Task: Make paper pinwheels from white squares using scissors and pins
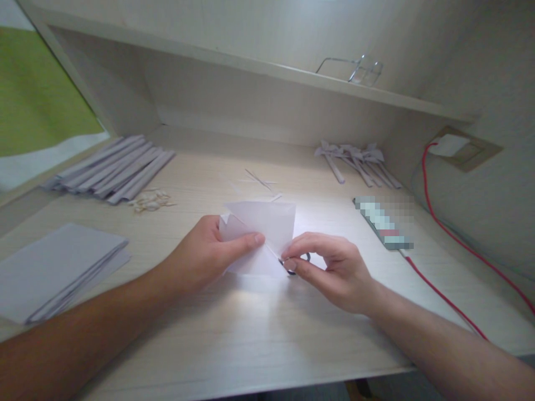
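My left hand (217, 245) grips a folded sheet of white paper (271, 220) above the desk, thumb across its front and fingers behind it. My right hand (330, 267) is closed around the dark handles of small scissors (291, 272) at the paper's lower right. Their thin blades lie against the paper, pointing up and left toward my left thumb; whether they are cutting through it I cannot tell. Thin paper strips (259, 179) lie on the desk just beyond the sheet.
Rolled paper tubes (112, 167) and a small pile of pale bands (152, 200) lie left, above a stack of paper (62, 267). Folded paper pieces with sticks (355, 159) sit back right. A phone (382, 223) charges on a red cable (447, 306). A shelf (251, 64) overhangs the back.
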`<action>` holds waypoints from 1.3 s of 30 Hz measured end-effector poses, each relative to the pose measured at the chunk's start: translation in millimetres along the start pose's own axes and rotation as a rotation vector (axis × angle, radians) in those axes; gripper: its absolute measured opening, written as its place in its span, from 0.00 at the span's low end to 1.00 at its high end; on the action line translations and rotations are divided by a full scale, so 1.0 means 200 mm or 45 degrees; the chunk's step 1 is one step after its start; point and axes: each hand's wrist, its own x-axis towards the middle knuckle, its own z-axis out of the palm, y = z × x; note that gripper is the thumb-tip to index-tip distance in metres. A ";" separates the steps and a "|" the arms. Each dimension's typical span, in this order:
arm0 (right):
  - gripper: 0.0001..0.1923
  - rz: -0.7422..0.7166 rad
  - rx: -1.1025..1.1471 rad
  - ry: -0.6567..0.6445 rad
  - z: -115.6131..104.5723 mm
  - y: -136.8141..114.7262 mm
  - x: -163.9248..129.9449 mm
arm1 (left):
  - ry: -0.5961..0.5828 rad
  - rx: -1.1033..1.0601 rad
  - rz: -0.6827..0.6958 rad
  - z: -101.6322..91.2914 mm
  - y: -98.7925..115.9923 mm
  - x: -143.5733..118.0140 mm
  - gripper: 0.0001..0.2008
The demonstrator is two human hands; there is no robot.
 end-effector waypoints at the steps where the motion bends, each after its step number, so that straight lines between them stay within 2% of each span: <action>1: 0.04 -0.001 0.007 0.005 0.00 0.00 0.00 | -0.001 0.000 0.001 0.00 0.00 0.00 0.14; 10: 0.04 0.029 0.022 -0.053 0.00 -0.01 0.01 | 0.022 -0.007 0.007 0.01 -0.01 -0.01 0.12; 23: 0.07 0.087 0.106 0.038 0.01 0.01 0.00 | 0.014 -0.011 0.020 0.01 -0.02 -0.01 0.12; 31: 0.04 0.143 0.069 -0.019 -0.01 -0.01 0.01 | 0.044 0.004 0.033 0.01 -0.04 0.00 0.11; 39: 0.05 0.121 0.080 0.011 0.00 0.00 0.01 | 0.017 -0.046 0.023 0.03 -0.02 -0.01 0.11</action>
